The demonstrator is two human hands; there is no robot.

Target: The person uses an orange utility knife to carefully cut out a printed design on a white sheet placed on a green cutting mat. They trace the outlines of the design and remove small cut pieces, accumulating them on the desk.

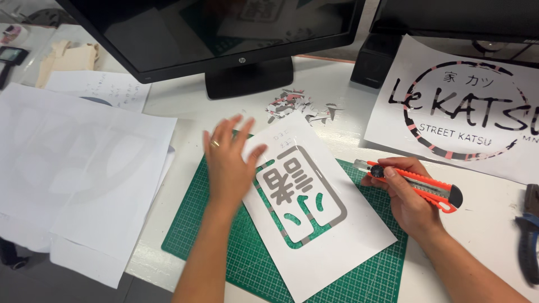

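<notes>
Just one view here, worn on the head, looking steeply down and forward over the worktop (185, 106) from close range. The fingers (227, 132) sit mid-frame, a monitor (224, 33) beyond them at the top edge, and both forearms enter from below.

A white table (337, 106) holds everything. In the middle of it lies a green cutting mat (224, 252). All other places are told from this mat. On top of the mat lies a white sheet with a grey cut-out shape (320, 224). Left of the mat lies a pile of big white papers (73, 163). Behind the mat stands a black screen (224, 33) on its foot. Between the mat and the screen lies a small heap of paper scraps (297, 105). Right of the mat and further back lies a white sheet with a round black and pink sign (460, 112). Far right of the mat lie dark pliers (529, 235).
</notes>
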